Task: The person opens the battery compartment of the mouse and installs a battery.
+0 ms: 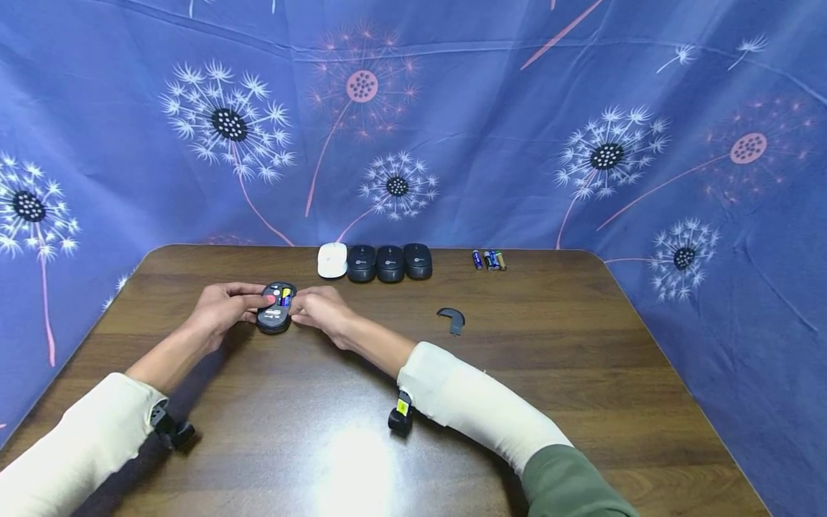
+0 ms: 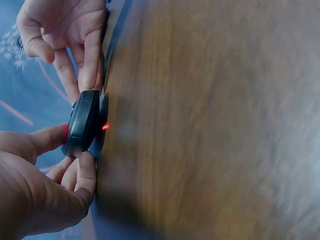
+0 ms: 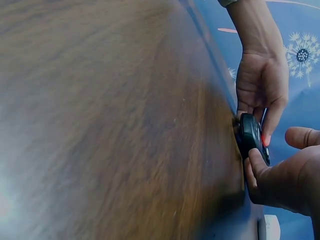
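Note:
A black computer mouse (image 1: 274, 320) is held bottom side up near the left of the table, its battery compartment uncovered. Inside it a blue and yellow battery (image 1: 286, 296) shows. My left hand (image 1: 220, 310) pinches the mouse from the left, thumb on the underside, where a red glow lights the thumb tip. From the right, my right hand (image 1: 321, 311) touches the mouse's side with its fingers; in the right wrist view that thumb (image 3: 300, 137) stands apart from the mouse. The black battery cover (image 1: 456, 320) lies to the right of both hands.
Along the back edge of the wooden table (image 1: 549, 373) stand a white mouse (image 1: 332, 261) and several black mice (image 1: 390, 263) in a row. Several loose batteries (image 1: 494, 260) lie farther right. A blue dandelion-print cloth (image 1: 484, 143) hangs behind the table.

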Action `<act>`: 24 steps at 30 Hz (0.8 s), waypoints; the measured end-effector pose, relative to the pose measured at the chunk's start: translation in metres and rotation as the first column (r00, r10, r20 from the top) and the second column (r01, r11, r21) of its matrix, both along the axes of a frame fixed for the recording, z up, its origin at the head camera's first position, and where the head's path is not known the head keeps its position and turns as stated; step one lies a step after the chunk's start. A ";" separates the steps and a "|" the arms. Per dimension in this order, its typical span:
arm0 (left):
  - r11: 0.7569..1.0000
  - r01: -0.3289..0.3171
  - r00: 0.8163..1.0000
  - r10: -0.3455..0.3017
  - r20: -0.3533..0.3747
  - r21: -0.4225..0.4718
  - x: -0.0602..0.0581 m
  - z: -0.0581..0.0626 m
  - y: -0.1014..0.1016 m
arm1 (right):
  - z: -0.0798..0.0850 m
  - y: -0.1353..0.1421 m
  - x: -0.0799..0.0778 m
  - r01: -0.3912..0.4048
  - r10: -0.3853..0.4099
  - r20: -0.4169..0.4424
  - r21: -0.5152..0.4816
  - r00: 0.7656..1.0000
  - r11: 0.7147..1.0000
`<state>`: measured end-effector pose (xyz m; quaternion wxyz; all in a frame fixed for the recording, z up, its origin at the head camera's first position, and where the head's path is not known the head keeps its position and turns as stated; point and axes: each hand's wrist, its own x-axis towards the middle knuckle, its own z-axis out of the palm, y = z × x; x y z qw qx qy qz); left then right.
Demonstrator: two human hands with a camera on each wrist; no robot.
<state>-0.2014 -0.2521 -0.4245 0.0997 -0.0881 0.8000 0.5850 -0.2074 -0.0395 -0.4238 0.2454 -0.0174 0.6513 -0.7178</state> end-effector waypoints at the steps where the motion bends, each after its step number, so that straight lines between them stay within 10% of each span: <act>1: 1.000 -0.002 1.000 0.002 -0.003 0.000 -0.001 0.000 -0.003 | 0.000 -0.002 -0.001 -0.004 0.004 0.001 -0.007 1.000 1.000; 13: 0.999 0.014 0.999 -0.012 0.053 -0.042 -0.018 0.009 -0.045 | -0.006 -0.030 -0.012 -0.041 0.056 0.078 -0.186 0.995 0.982; 24: 0.994 -0.014 0.992 0.000 0.129 0.112 -0.039 0.015 -0.078 | -0.009 -0.061 -0.021 -0.044 0.077 0.097 -0.304 0.992 0.952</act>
